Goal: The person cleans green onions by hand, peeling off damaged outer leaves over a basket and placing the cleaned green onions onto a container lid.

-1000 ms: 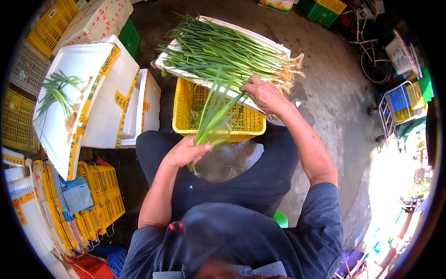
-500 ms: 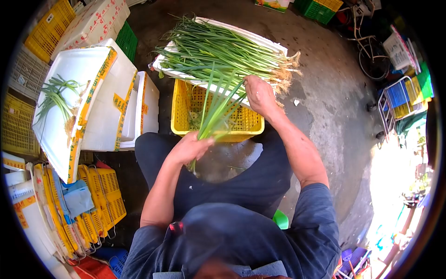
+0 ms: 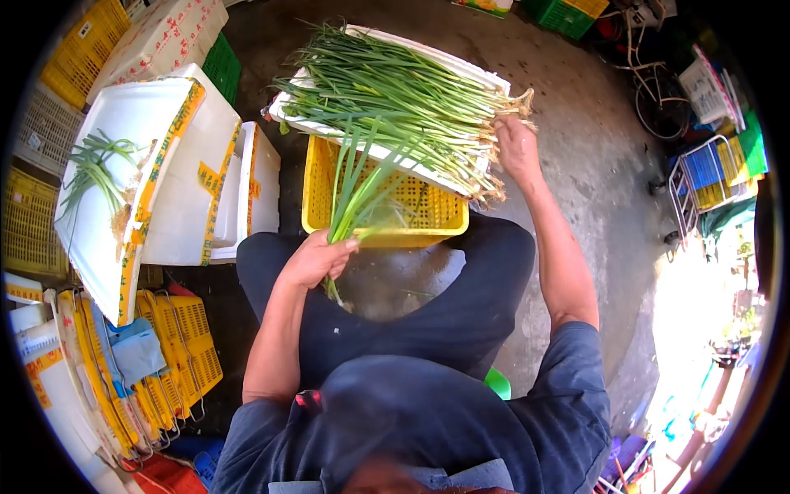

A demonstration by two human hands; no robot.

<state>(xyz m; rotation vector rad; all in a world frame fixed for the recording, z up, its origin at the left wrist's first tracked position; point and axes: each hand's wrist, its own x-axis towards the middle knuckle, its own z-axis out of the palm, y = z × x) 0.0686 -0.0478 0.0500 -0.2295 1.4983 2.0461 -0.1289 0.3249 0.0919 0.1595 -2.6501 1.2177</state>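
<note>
My left hand is closed round a small bunch of green onions, whose leaves fan upward over the near left side of a yellow basket. A large pile of green onions lies across a white foam board above the basket, roots to the right. At the root end of the pile is my right hand, its fingers bent against the roots. What those fingertips hold, if anything, is too small to make out.
A white foam box lid on the left carries a few more green onions. Yellow crates stand at the lower left. A metal cart and a wheel are on the right. Below the basket are my knees.
My right hand has moved right, from the leaf tips of the held bunch to the roots of the pile. My left hand and its bunch have shifted slightly left.
</note>
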